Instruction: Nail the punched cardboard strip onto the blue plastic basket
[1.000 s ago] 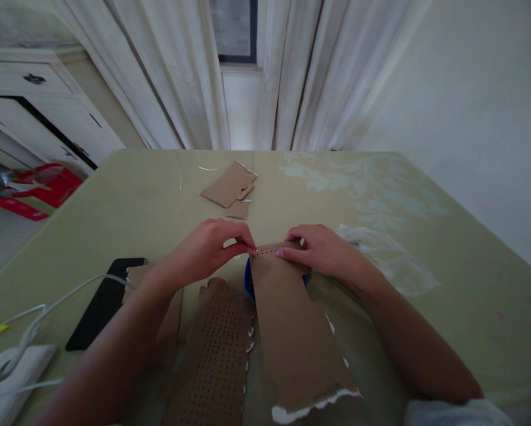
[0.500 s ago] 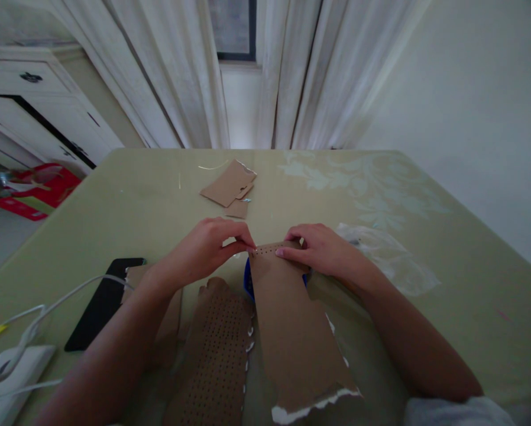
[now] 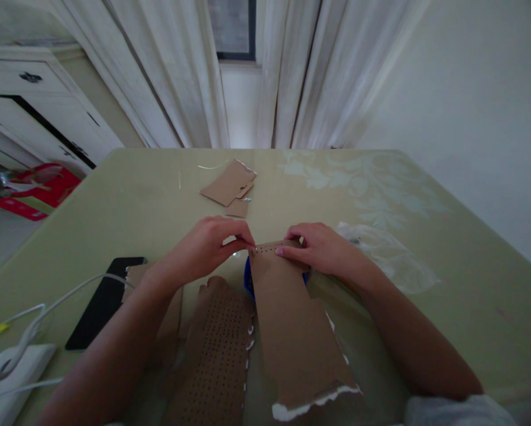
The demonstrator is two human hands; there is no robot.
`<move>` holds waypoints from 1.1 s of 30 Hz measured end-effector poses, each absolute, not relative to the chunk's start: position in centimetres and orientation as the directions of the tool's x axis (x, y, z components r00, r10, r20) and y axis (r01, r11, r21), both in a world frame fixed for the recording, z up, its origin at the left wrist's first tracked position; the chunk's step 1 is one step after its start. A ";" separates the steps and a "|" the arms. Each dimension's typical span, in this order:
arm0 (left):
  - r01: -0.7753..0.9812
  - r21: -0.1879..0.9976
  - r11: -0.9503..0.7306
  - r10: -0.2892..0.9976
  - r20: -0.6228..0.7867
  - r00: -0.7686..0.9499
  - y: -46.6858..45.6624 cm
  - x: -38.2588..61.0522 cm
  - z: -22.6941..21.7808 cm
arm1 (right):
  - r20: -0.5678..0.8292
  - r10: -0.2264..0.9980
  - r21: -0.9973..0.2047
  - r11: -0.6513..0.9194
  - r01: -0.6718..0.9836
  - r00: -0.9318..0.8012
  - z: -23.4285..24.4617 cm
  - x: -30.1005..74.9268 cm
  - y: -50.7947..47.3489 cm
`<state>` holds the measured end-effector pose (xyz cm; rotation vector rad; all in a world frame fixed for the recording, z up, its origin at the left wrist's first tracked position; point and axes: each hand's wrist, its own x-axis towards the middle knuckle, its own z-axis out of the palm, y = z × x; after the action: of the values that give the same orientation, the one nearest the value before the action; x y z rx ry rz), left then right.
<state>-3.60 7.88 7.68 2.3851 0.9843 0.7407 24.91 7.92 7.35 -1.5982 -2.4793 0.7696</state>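
Observation:
A long brown cardboard strip [image 3: 292,325] with a torn white near edge lies propped over a blue object [image 3: 248,278], of which only a sliver shows. Its far end has a row of small punched holes. My left hand [image 3: 207,245] is pinched at the strip's far left corner; whether it holds a small tool there I cannot make out. My right hand [image 3: 321,248] presses the strip's far right end with fingers curled over it. A second cardboard piece [image 3: 219,355], full of small holes, lies flat to the left of the strip.
On the pale green table [image 3: 136,201]: cardboard scraps [image 3: 230,186] at the back, a black phone [image 3: 103,302] at left, a white charger with cables [image 3: 12,367] at the near left corner, clear plastic wrap [image 3: 389,257] at right. Curtains and a white cabinet stand behind.

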 end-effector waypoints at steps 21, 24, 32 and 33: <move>0.547 0.538 -0.641 0.748 0.279 0.602 7.9 -3.7 7.8 | -0.181 0.873 -0.433 0.343 0.833 -0.453 7.2 24.9 8.0; 0.550 0.528 -0.647 0.746 0.292 0.598 7.8 -3.6 7.9 | -0.183 0.874 -0.441 0.337 0.832 -0.451 7.1 25.0 7.9; 0.549 0.558 -0.621 0.759 0.256 0.599 7.7 -3.6 7.9 | -0.175 0.871 -0.439 0.349 0.828 -0.460 7.0 25.1 7.9; 0.549 0.562 -0.619 0.761 0.255 0.597 7.7 -3.6 7.9 | -0.178 0.869 -0.439 0.349 0.828 -0.461 7.0 25.0 7.9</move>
<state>-3.62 7.67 7.89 2.3978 1.0463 0.6709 25.03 7.90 7.02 -1.5821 -2.5081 0.7353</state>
